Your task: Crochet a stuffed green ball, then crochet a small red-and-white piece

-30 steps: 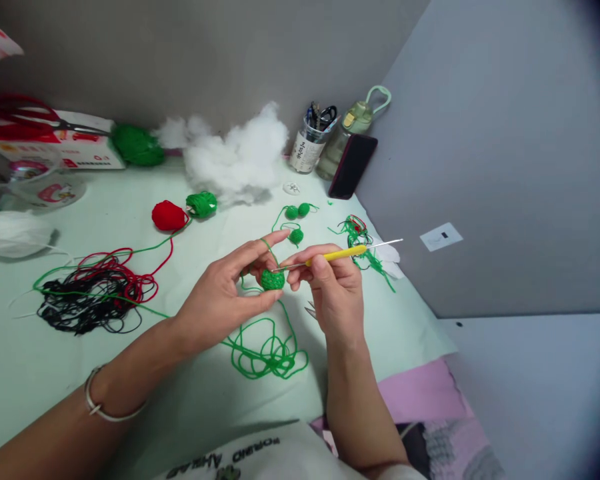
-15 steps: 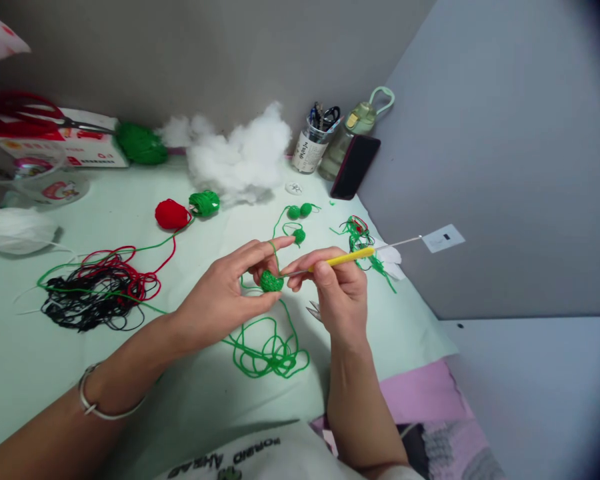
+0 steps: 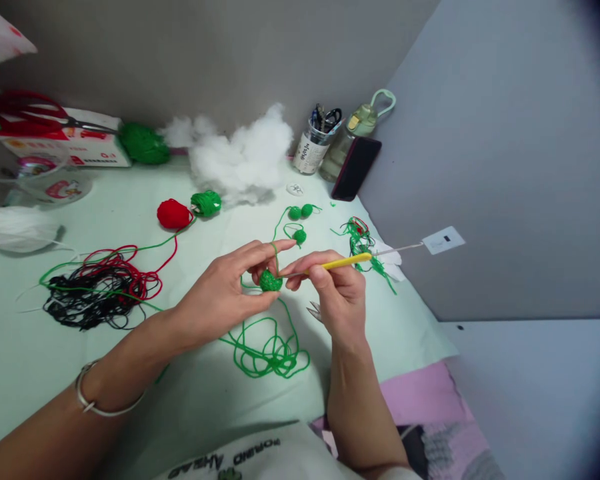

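A small green crochet piece is pinched between the thumb and fingers of my left hand. Green working yarn runs up from it over my raised left index finger. My right hand grips a crochet hook by its yellow handle, and the hook's tip touches the piece's right edge. Loose green yarn lies in loops on the table below my hands. Beyond my left fingertips sit a small green crocheted ball and two more green balls. Scissor tips show beside my right wrist, the rest hidden.
Tangled black yarn and red yarn lie left, near a red yarn ball. White stuffing, a pen cup, a bottle and a phone line the back. Yarn scraps lie right, beside the partition.
The hook and my right hand have shifted very slightly left, with the tip still at the green piece. My left hand keeps its grip. The whole view has moved a little.
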The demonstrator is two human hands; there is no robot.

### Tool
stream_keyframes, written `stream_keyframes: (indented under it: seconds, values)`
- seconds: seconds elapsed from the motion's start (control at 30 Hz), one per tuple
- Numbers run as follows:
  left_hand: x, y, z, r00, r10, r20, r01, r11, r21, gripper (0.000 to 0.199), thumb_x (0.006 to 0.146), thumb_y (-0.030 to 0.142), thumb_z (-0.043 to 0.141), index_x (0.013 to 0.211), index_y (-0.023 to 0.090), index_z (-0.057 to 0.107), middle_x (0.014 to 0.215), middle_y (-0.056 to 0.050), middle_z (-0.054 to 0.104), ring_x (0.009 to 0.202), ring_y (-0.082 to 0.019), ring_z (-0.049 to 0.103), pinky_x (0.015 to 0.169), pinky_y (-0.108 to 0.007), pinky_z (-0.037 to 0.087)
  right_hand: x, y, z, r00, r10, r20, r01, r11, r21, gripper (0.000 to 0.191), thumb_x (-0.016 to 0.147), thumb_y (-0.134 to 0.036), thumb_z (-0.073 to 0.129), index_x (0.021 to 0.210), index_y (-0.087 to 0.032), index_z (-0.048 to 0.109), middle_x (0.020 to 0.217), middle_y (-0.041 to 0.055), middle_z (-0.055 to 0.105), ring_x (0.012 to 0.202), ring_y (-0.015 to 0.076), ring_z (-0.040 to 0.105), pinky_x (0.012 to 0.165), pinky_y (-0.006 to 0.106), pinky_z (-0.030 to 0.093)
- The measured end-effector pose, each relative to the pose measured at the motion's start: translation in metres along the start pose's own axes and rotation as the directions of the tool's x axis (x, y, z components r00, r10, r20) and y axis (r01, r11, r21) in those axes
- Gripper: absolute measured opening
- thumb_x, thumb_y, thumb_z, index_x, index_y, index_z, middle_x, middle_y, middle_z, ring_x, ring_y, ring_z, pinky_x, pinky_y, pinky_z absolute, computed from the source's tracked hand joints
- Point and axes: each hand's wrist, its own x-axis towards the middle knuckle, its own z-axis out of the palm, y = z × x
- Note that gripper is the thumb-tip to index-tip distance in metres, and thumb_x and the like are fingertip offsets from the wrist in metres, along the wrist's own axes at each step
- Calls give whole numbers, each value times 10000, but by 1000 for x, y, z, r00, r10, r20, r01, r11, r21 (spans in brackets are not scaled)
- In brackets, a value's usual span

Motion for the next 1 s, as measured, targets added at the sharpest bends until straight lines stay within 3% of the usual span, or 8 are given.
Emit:
stream_keyframes:
  seconds: [0.2,0.33,0.43,0.57,0.7,0.77,0.83,1.0]
  values:
    - [2,-4,1,1000,6,9,-7,998,62,502,820,92,636,1287,274,673,950,15,597,824,-139,537,817,-298,464,-2,-1,-3,991,-103,82,120,964,-238,192,1020,-187,552,1028,-238,737,947,25,742,778,139,703,722,312,587]
    - [1,-7,3,996,-33,-80,33,999,0,525,845,149,672,1354,270,647,952,11,603,825,-140,534,833,-303,464,-4,5,1,931,-306,201,366,807,-464,242,990,-103,566,1137,-249,690,990,48,756,937,180,716,807,354,603]
    - [-1,-7,4,985,-89,-147,59,978,-200,497,900,272,688,1393,258,624,1066,-21,648,937,-161,578,904,-317,476,-7,10,5,862,-467,199,488,654,-578,331,948,-58,609,1208,-245,691,1099,95,757,998,207,723,802,354,618]
    - [-2,-4,8,965,-213,-152,119,874,-471,484,904,355,721,1372,257,646,1084,-26,667,1008,-178,602,936,-316,486,-14,15,13,800,-573,177,492,457,-741,483,904,-40,668,1315,-292,682,1147,88,747,1030,226,726,827,342,631]
    - [-2,-1,16,957,-291,13,209,657,-724,443,878,353,765,1309,274,700,1023,-7,653,949,-150,593,870,-258,476,-20,19,18,717,-676,168,494,324,-807,573,855,-13,711,1350,-297,670,1057,71,735,932,221,716,780,326,640]
    - [-2,1,18,945,-307,113,269,533,-802,445,867,348,778,1299,265,710,984,-6,648,903,-135,579,836,-239,463,-21,20,19,674,-719,169,528,309,-791,547,851,-16,709,1331,-277,686,1057,76,725,929,223,709,768,321,641]
    - [-2,1,18,935,-307,177,308,455,-836,470,854,344,790,1308,254,706,971,-10,648,883,-128,565,825,-230,452,-21,19,20,664,-731,157,554,340,-760,488,871,-22,684,1299,-255,708,1075,83,720,956,224,707,772,325,640]
    - [-2,1,12,939,-271,212,322,481,-815,538,829,308,817,1350,285,682,910,10,635,896,-120,548,842,-213,433,-12,14,27,738,-672,-65,502,610,-613,309,982,-149,589,1179,-330,744,999,35,737,865,190,719,674,342,627]
